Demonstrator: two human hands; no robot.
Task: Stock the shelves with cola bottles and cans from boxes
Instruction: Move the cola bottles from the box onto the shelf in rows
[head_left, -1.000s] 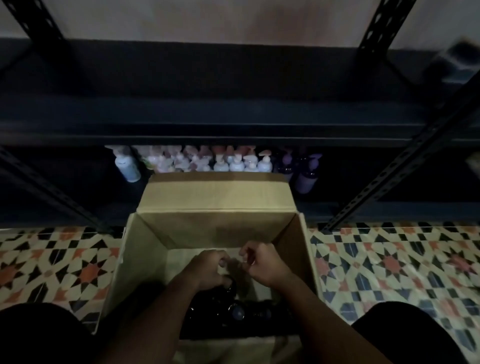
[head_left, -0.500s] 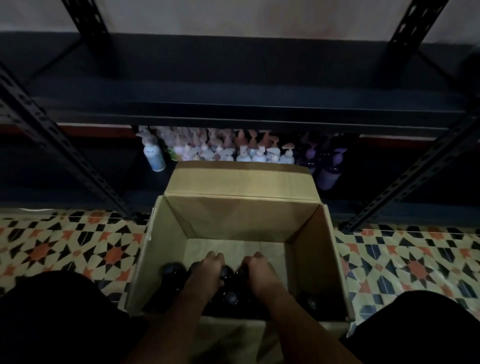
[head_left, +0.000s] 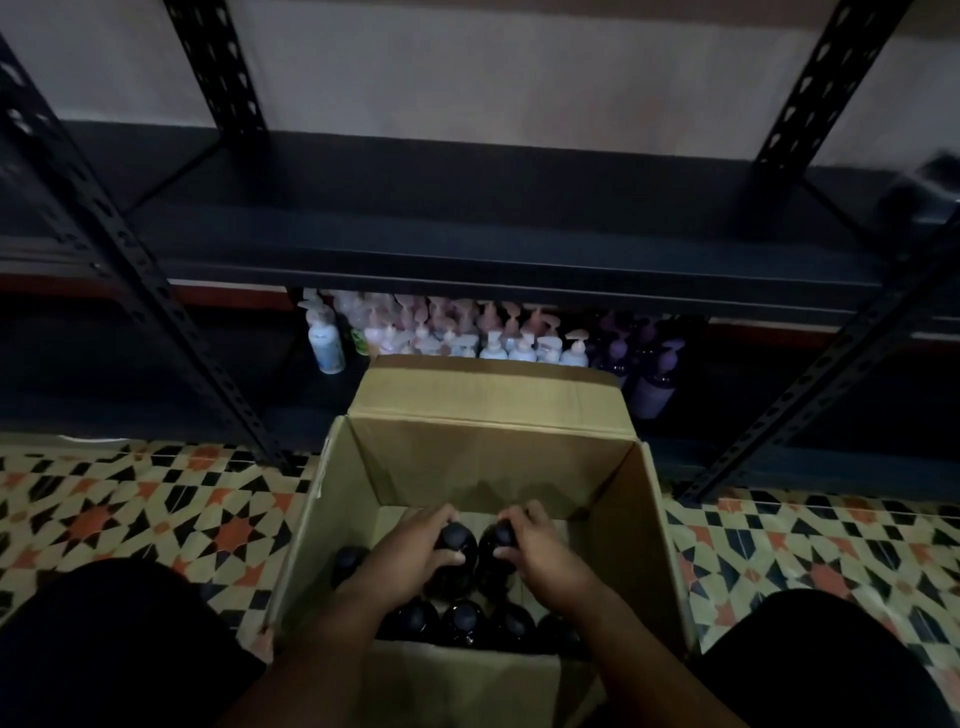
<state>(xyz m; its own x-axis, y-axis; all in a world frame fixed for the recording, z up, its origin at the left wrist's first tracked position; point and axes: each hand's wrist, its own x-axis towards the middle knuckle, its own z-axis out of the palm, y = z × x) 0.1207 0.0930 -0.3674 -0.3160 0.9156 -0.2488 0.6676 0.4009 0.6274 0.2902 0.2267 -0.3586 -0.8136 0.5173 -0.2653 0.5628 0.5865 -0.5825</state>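
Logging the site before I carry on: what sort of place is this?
Probably a small shop or its stockroom: black slotted-steel shelving, rows of pump bottles on the lowest shelf, and an open cardboard box of dark bottles on a patterned tile floor.

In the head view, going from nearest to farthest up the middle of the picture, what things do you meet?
Capped bottles → hands gripping two bottles → box flap → pump bottles → empty shelf → wall.
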